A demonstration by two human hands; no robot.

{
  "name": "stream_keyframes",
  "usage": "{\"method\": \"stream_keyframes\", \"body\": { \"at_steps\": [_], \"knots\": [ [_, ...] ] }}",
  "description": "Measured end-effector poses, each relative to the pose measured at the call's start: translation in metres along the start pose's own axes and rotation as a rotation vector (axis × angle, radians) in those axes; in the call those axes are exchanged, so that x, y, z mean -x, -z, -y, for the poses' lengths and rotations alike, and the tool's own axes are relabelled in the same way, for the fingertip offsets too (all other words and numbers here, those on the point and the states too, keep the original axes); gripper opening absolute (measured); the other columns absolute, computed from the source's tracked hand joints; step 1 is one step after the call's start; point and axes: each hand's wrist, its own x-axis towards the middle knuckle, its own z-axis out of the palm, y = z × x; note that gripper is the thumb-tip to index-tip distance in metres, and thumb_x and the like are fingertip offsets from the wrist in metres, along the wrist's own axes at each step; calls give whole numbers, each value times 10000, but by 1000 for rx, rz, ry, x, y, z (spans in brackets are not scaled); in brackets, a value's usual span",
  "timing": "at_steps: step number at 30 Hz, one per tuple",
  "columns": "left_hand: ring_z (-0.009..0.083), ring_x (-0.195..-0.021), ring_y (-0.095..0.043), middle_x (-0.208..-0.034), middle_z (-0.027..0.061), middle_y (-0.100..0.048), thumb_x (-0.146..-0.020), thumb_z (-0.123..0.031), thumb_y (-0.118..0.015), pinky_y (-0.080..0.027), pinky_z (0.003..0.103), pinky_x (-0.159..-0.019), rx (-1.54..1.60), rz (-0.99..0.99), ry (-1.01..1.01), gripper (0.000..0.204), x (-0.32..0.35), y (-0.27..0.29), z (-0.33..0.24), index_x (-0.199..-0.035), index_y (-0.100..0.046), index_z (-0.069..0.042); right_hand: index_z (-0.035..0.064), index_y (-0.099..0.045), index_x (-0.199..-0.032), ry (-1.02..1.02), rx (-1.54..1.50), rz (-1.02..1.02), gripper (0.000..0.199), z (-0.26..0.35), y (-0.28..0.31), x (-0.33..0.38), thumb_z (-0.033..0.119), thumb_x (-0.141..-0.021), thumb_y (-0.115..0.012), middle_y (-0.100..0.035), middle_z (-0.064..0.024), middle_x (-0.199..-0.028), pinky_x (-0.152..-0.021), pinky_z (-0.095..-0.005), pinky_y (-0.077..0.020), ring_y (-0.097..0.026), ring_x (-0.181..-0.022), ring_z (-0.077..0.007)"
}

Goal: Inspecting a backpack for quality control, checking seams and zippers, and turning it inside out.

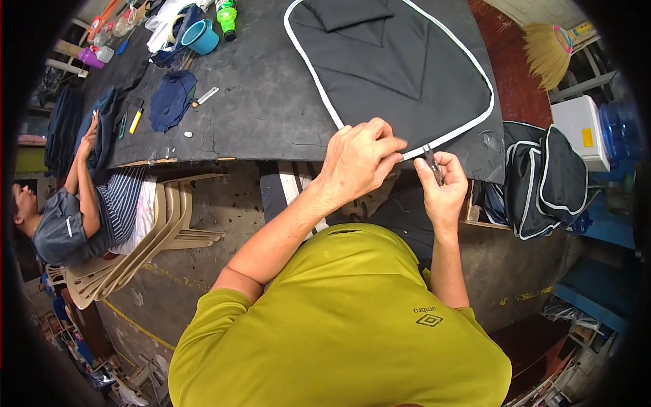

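A black fabric panel (380, 74) with white edge binding lies on the dark tabletop, its near edge at the table's front. My left hand (363, 157) is closed on the panel's near edge, thumb and fingers pinching at the white binding. Just to its right, my right hand (444, 193) grips small dark thread snips (432, 165), their tip against the binding. A folded black piece (349, 12) rests on the panel's far part. Whatever lies between my left fingertips is too small to make out.
Left on the table (264, 102) are a dark blue cloth (172, 100), a yellow cutter (136, 119), a teal cup (200, 36) and a green bottle (226, 17). A co-worker (74, 210) sits left on stacked chairs (163, 230). Black bags (542, 176) with white piping hang right.
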Motion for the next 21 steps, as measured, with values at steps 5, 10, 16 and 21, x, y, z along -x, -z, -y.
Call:
{"method": "stream_keyframes", "body": {
  "at_steps": [5, 10, 16, 21],
  "knots": [
    [261, -833, -679, -949, 31, -691, -904, -181, -835, -484, 402, -745, -13, 189, -104, 123, -2, 8, 9, -917, -765, -81, 99, -581, -1037, -57, -204, -108, 180, -8, -7, 0, 208, -1144, -675, -484, 76, -759, -504, -210, -349, -399, -594, -9],
    [290, -862, -647, -918, 29, -677, -877, -293, -867, -478, 428, -803, 254, 407, -95, 220, 0, 34, 29, -890, -751, -106, 81, -598, -935, -75, 17, -53, 275, -10, -6, -5, 233, -1155, -660, -507, 80, -781, -546, -210, -338, -401, -634, -12],
    [246, -937, -644, -1004, 5, -660, -822, -306, -894, -479, 416, -813, -171, 105, -168, 271, 5, 12, 7, -1005, -759, -158, -2, -670, -971, 55, 126, -57, 268, -6, -12, -2, 209, -1135, -690, -560, 52, -807, -694, -256, -427, -474, -786, -52],
    [209, -786, -642, -893, 35, -651, -865, -176, -862, -486, 358, -739, -147, -1, -163, 150, 11, -3, 2, -944, -751, -112, 38, -678, -996, 37, 87, -41, 261, -11, -8, 0, 223, -1172, -628, -497, 94, -771, -592, -232, -329, -388, -680, -12]
  ]
}}
